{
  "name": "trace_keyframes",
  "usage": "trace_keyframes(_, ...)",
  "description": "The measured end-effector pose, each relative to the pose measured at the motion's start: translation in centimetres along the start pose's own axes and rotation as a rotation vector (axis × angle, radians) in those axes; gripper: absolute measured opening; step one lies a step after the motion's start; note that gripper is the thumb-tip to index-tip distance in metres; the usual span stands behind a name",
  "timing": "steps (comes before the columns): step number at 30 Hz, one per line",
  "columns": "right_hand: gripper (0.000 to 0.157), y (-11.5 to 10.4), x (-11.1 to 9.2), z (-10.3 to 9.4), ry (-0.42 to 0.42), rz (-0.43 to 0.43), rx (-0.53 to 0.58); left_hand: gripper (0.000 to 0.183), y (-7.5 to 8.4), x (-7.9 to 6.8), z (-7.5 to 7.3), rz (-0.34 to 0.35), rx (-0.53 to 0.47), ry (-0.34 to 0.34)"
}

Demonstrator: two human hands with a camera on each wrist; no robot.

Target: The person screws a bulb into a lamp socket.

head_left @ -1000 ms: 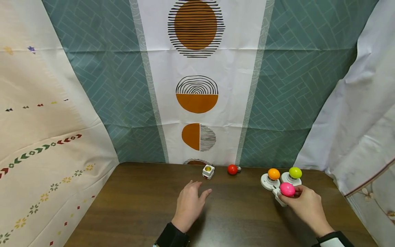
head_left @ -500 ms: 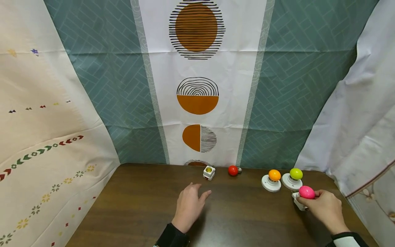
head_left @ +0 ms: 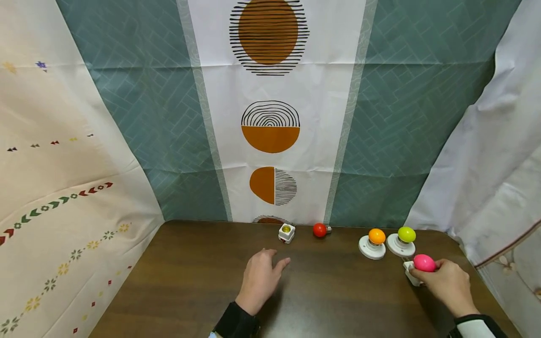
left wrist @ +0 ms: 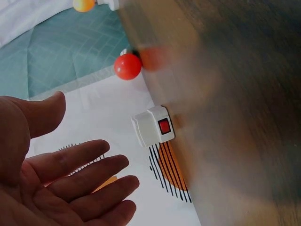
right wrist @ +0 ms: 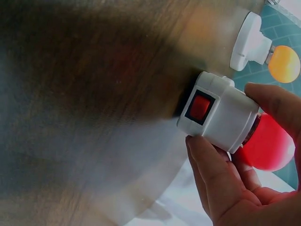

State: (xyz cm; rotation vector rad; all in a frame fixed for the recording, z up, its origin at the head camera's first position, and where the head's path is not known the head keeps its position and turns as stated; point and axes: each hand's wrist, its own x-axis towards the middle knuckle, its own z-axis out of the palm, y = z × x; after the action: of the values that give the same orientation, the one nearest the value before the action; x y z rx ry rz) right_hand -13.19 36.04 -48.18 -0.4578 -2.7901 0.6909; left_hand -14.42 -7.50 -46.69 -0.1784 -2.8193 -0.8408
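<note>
My right hand grips a white lamp socket between thumb and fingers. A pink bulb sits in the socket, and a red rocker switch shows on its side. The socket's base is at or just above the tabletop; I cannot tell which. Fingers of my left hand are spread and loose over the middle of the table, holding nothing. Beyond that hand stands a second white socket with no bulb in it and a red switch. To its right lies a loose red bulb.
Just beyond my right hand, an orange bulb and a yellow-green bulb stand upright in round white holders. The brown table ends at a hanging patterned cloth, with more cloth at both sides.
My right hand has carried the socket with the pink bulb to the right, from in front of the two round holders to the front right of them. My left hand stays put.
</note>
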Motion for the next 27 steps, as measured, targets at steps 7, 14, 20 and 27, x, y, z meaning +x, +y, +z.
trace_keyframes(7, 0.09, 0.0, -0.3, 0.2, -0.021, 0.035, 0.014, 0.047, -0.1, 0.1, -0.1, -0.004, -0.078, -0.018)
trace_keyframes(14, 0.115, -2.5, -0.6, -0.9, -0.076, 0.118, 0.014, 0.051, 0.2, 0.3, -0.2, 0.007, -0.085, -0.003)
trace_keyframes(20, 0.088, -6.5, -1.7, -1.2, 0.1, -0.201, 0.102, 0.058, 0.1, 0.3, -0.3, -0.021, -0.068, 0.002)
trace_keyframes(27, 0.063, -11.3, -3.0, 0.6, 0.113, -0.529, 0.185, 0.067, 0.3, 0.6, -0.1, -0.03, -0.06, 0.03)
